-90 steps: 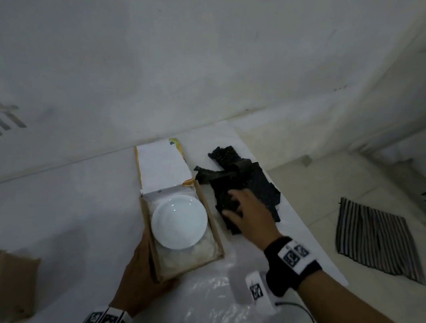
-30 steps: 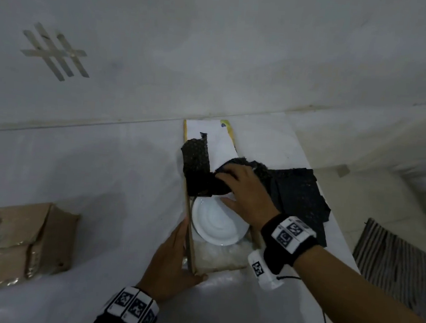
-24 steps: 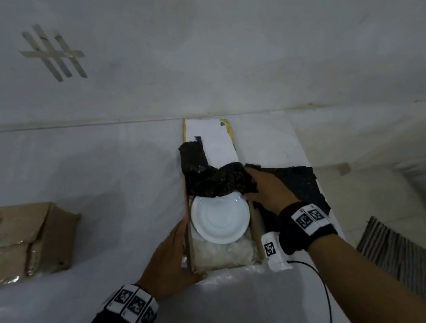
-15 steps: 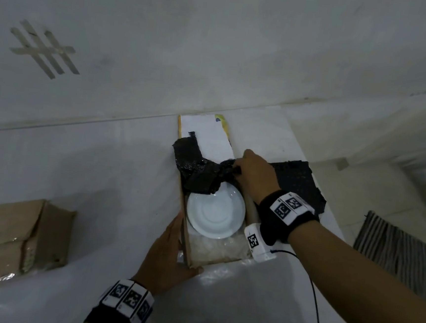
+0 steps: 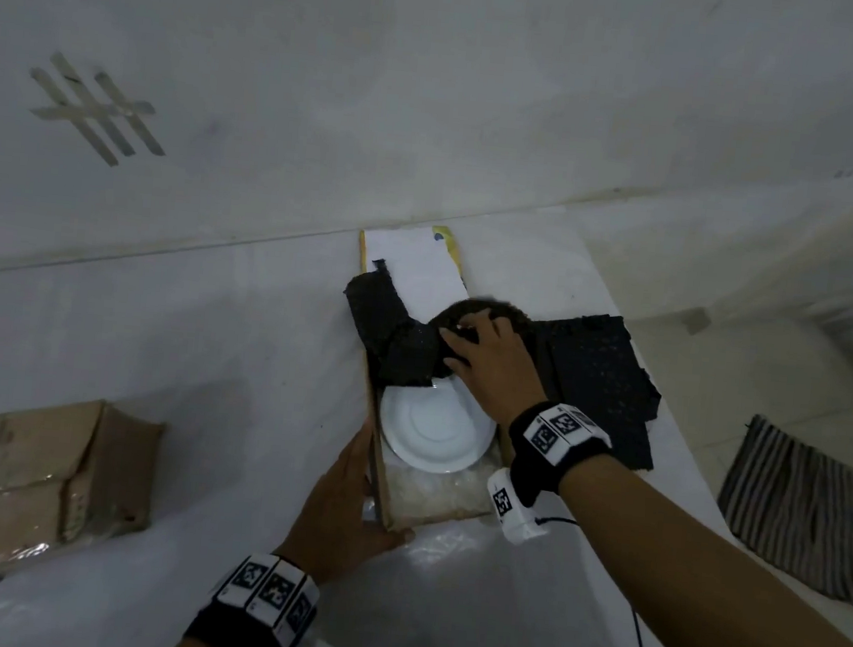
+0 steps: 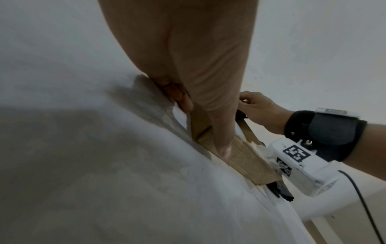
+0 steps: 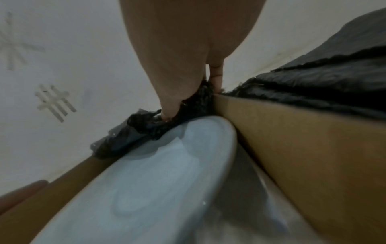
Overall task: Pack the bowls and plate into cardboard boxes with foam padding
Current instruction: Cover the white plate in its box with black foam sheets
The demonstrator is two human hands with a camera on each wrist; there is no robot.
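The right hand (image 5: pixel 488 365) is reaching over the far end of the open cardboard box (image 5: pixel 382 479), its fingers (image 5: pixel 457 335) curled down into a crumpled piece of black foam (image 5: pixel 397 341) and gripping it, thumb tucked against the foam's near edge. Directly beneath and just nearer than that hand, the white plate (image 5: pixel 432 435) is lying face up inside the box on a pale, translucent padding layer (image 5: pixel 435 494); the foam is draping over the plate's far rim, as the right wrist view is also showing. To the right of the right hand, touching the box's outer wall, a flat stack of black foam sheets (image 5: pixel 601 369) is lying on the white table (image 5: pixel 205 355). Beyond the fingertips, the box's white lid flap (image 5: pixel 421 268) is lying open toward the wall. The left hand (image 5: pixel 341 507) is bracing the box's near left corner, fingers lying straight along the outside of the left wall and thumb pressing against the near wall. Well off to the left of that hand, a second cardboard box (image 5: pixel 29 479) is sitting closed on the table.
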